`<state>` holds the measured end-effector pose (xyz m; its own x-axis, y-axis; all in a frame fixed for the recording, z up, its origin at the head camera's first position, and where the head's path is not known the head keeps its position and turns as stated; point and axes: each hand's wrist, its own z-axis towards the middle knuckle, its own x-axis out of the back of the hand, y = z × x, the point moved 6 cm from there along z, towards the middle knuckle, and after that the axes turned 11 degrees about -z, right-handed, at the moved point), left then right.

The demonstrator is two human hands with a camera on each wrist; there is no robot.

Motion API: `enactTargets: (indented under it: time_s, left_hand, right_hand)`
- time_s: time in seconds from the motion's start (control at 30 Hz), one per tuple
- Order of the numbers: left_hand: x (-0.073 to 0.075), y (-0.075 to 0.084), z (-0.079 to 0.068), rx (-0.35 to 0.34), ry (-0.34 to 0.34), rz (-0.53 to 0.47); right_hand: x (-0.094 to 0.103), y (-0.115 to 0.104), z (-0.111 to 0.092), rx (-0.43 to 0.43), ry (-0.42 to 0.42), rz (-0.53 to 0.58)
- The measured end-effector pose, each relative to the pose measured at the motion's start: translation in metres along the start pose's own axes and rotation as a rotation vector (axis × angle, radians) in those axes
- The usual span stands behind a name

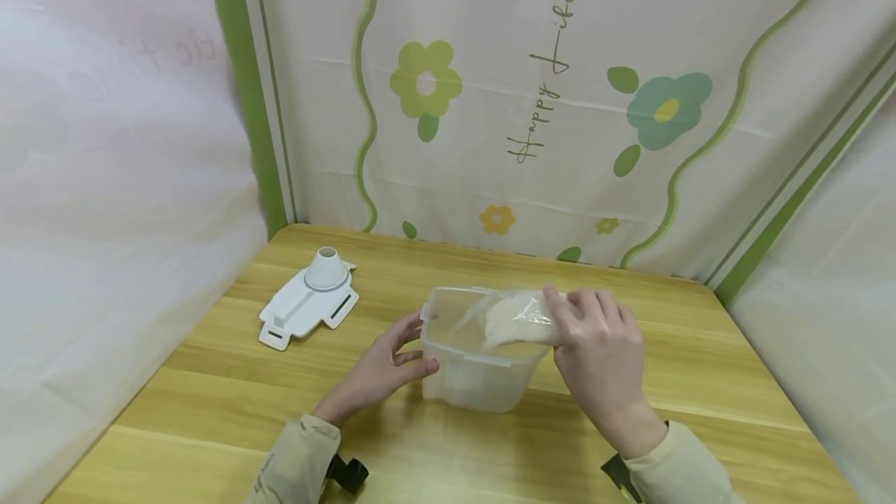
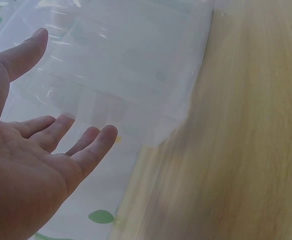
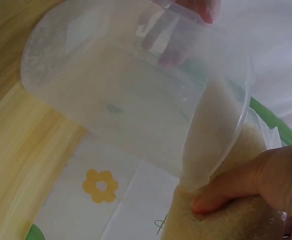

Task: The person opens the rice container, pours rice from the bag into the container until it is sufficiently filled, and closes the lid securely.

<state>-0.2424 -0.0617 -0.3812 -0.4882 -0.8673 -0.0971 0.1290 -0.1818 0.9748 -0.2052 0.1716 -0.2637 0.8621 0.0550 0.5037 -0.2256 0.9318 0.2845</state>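
The clear bag [image 1: 525, 319] of pale grains lies on its side, high at the right rim of the clear tub [image 1: 476, 391]. Its long side runs from right to left, much in line with the desk's back edge. The end with the grains points left, over the inside of the tub. The other end is in the right hand [image 1: 600, 356], so that hand is nearer to the bag. Its fingers and thumb are bent round the bag and squeeze it.

The left hand [image 1: 383, 364] is at the tub's left side, on the side of the desk's left edge. It is spread wide, with loose fingers and the thumb well apart from them. It has no grip on the bag. I cannot tell how hard it presses the tub.

The tub stands upright near the middle of the desk [image 1: 210, 411]. A white lid with a cone [image 1: 308, 306] lies toward the desk's back left corner.
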Motion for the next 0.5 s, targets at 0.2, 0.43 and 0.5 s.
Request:
enactTargets:
  time_s: [0.2,0.43,0.5]
  left_hand:
    - [-0.0004,0.0006,0.0001,-0.001,-0.005,-0.013]
    - [-0.0005,0.0,0.0008,-0.011,-0.014,-0.015]
    - [-0.0001,-0.0008,0.001,-0.008,-0.01,-0.013]
  right_hand:
    - [0.0007,-0.0014,0.0013,0.021,-0.006,-0.006]
    - [0.0004,-0.0023,0.0037,0.071,-0.028,-0.019]
    - [0.0001,-0.0024,0.0052,0.093,-0.041,-0.011]
